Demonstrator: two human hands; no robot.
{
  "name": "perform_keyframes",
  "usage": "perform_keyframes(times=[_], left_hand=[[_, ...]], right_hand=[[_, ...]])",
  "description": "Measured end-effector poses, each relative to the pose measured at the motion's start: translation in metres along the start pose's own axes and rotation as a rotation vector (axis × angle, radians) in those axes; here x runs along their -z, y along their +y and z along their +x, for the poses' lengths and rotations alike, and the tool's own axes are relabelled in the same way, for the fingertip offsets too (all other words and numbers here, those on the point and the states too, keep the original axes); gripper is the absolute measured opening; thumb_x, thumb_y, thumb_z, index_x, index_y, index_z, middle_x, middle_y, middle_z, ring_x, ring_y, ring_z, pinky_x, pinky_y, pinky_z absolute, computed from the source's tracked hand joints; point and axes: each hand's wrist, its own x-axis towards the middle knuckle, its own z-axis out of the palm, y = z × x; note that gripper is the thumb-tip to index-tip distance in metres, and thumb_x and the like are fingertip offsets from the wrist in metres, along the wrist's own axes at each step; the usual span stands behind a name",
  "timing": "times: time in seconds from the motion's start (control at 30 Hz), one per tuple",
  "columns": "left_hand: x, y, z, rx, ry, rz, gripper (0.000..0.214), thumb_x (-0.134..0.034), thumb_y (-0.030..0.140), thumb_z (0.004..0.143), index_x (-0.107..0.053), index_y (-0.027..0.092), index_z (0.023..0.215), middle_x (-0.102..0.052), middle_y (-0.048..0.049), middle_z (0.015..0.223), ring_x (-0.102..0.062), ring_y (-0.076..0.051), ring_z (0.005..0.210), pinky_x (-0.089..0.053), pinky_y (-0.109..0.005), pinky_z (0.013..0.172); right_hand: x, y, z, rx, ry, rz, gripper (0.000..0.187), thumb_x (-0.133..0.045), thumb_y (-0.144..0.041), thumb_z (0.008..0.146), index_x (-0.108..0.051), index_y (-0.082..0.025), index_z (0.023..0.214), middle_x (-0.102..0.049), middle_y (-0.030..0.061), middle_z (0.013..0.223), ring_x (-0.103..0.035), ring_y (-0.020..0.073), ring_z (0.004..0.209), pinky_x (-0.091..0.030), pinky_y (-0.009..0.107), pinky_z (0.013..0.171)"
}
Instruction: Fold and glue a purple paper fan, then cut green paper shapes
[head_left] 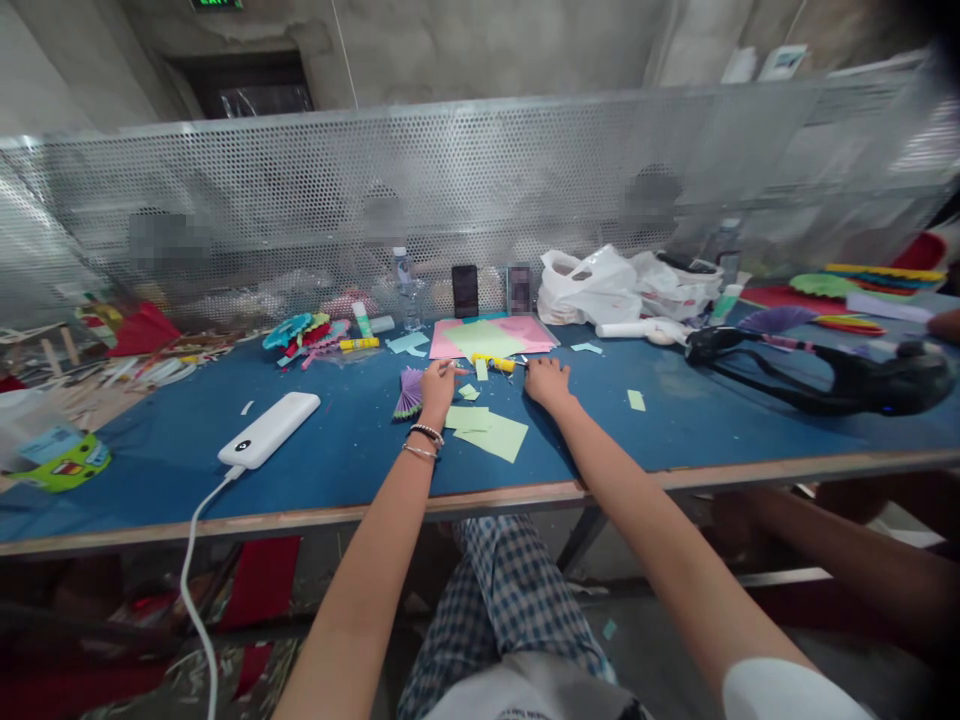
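Observation:
My left hand (pixel 437 388) is over the blue table, thumb and fingers drawn together around something thin and small that I cannot make out. Close on its left side is a purple pleated paper fan (pixel 409 394). My right hand (pixel 548 382) rests palm down, fingers slightly apart, with a small thin grey item by its fingertips. Between the hands lie a yellow glue stick (pixel 493 363) and a small green paper piece (pixel 469 392). Nearer the table's front are larger light green paper sheets (pixel 499 436). Behind the glue stick, pink paper sheets (pixel 444 340) are stacked under green paper.
A white power bank (pixel 270 430) with a cable is at left. Coloured paper pieces (pixel 296 335) and another yellow glue stick (pixel 359 344) lie farther back. A phone (pixel 465 290) leans on the mesh partition (pixel 450 180). White plastic bags (pixel 592 287) and a black head strap (pixel 810 380) stand right.

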Motion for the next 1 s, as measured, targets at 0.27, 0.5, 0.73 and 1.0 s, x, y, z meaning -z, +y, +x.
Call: perform_keyframes(times=[0.27, 0.5, 0.73, 1.0], left_hand=[[0.004, 0.003, -0.001, 0.009, -0.009, -0.018, 0.027, -0.047, 0.034, 0.089, -0.055, 0.014, 0.104, -0.060, -0.0064, 0.098, -0.059, -0.014, 0.080, -0.051, -0.032, 0.071], [0.003, 0.006, -0.001, 0.014, 0.029, -0.065, 0.027, -0.047, 0.034, 0.088, -0.055, 0.014, 0.104, -0.060, -0.0063, 0.098, -0.059, -0.014, 0.080, -0.051, -0.033, 0.072], [0.006, 0.011, -0.002, -0.002, 0.080, -0.117, 0.027, -0.047, 0.034, 0.088, -0.056, 0.014, 0.104, -0.059, -0.0071, 0.102, -0.059, -0.015, 0.086, -0.050, -0.035, 0.076], [0.007, 0.013, -0.001, -0.031, 0.079, -0.157, 0.030, -0.049, 0.034, 0.087, -0.054, 0.013, 0.107, -0.058, -0.0073, 0.102, -0.059, -0.017, 0.087, -0.050, -0.036, 0.075]], right_hand=[[0.012, 0.006, -0.001, -0.050, -0.015, 0.012, 0.031, -0.051, -0.032, 0.086, -0.052, -0.015, 0.112, -0.053, 0.0082, 0.116, -0.053, 0.0199, 0.102, -0.046, 0.041, 0.085], [0.016, 0.005, -0.006, -0.100, -0.022, 0.082, 0.031, -0.052, -0.031, 0.086, -0.052, -0.014, 0.113, -0.052, 0.0089, 0.117, -0.053, 0.0202, 0.103, -0.046, 0.041, 0.084], [0.019, 0.003, -0.010, -0.061, 0.047, 0.256, 0.031, -0.052, -0.030, 0.086, -0.052, -0.015, 0.113, -0.050, 0.0088, 0.120, -0.051, 0.0213, 0.106, -0.044, 0.043, 0.087], [0.017, -0.018, -0.002, 0.289, 0.051, 0.680, 0.032, -0.048, -0.031, 0.088, -0.049, -0.014, 0.116, -0.056, 0.0072, 0.109, -0.057, 0.0167, 0.092, -0.049, 0.037, 0.078]])
